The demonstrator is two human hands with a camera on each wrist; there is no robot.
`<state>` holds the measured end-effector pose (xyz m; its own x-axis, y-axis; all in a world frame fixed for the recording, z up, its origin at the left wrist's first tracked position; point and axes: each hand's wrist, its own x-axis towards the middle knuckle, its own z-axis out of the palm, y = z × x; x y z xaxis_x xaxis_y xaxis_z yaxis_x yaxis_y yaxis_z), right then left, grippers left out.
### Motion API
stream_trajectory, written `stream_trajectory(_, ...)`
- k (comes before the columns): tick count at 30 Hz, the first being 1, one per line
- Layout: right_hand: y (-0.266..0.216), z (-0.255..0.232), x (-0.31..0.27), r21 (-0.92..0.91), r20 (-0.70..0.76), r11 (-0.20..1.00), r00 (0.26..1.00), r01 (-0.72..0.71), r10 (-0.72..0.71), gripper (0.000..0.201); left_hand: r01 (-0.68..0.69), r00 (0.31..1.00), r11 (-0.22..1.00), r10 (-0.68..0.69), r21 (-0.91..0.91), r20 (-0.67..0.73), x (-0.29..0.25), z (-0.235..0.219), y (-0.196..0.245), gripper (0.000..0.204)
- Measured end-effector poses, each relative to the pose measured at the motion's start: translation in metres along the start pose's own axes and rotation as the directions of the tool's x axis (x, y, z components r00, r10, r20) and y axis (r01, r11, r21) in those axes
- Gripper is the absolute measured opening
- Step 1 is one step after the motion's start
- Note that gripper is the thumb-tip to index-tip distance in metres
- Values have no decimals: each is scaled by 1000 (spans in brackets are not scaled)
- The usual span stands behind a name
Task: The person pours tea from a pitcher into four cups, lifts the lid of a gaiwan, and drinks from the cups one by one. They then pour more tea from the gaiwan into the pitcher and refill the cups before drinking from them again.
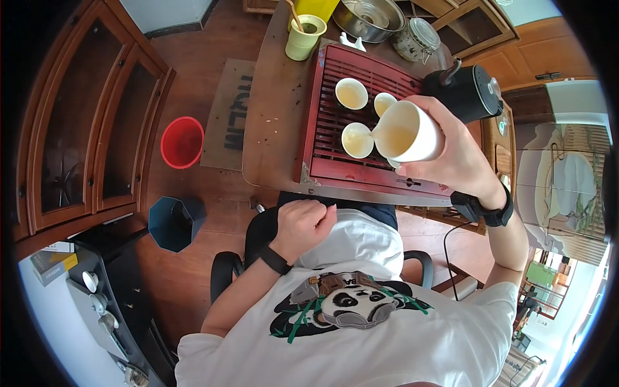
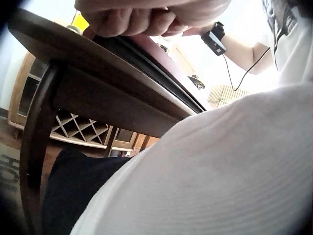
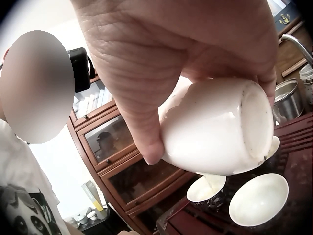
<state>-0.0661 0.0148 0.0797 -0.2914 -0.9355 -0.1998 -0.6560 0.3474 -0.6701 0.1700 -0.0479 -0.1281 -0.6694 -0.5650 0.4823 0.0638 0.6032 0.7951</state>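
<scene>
My right hand [image 1: 451, 145] grips a white tea pitcher [image 1: 422, 132] from its far side and tilts it, thumb and fingers around its body. Pale yellow tea runs from its lip into a small white cup [image 1: 356, 143]; in the right wrist view the stream falls into that cup [image 3: 205, 190]. Two more cups stand behind, one holding tea [image 1: 351, 95] and another [image 1: 385, 102] partly covered by the pitcher. A bare-looking white cup [image 3: 259, 200] sits under the pitcher's base. My left hand [image 1: 303, 224] is curled in a fist before my belly, holding nothing.
The cups stand on a red slatted tea tray [image 1: 322, 155] on a wooden table [image 1: 274, 129]. A black kettle [image 1: 461, 93] is close by my right hand. A glass jar [image 1: 416, 42], metal basin [image 1: 369, 19] and yellow-green tool holder [image 1: 302, 42] stand farther back.
</scene>
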Motion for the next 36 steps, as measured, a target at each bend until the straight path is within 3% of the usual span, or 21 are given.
stream_trajectory(4,2,2,0,4,3,1000,1000,-9,9,84,-2,1000,1000,2,-5,-2,0,0,-1,41)
stream_trajectory(7,6,4,0,-40,-56,995,994,91,-94,82,-1,1000,1000,1,-7,-7,0,0,-1,41)
stream_trajectory(10,3,3,0,3,5,1000,1000,-23,23,85,-10,1000,999,10,36,17,-1,-1,-3,36)
stream_trajectory(12,9,6,0,-45,-48,996,996,73,-75,82,-11,1000,999,10,37,18,-1,-1,-3,37)
stream_trajectory(16,15,10,-1,-42,-63,995,993,94,-96,82,-6,1000,999,5,32,29,-2,0,-3,37)
stream_trajectory(28,38,4,-27,169,-122,986,992,5,16,84,-1,998,999,-1,34,56,-3,0,-4,37)
stream_trajectory(36,52,-8,-50,142,-100,985,989,-95,110,86,8,998,1000,-8,6,57,-2,2,-1,39)
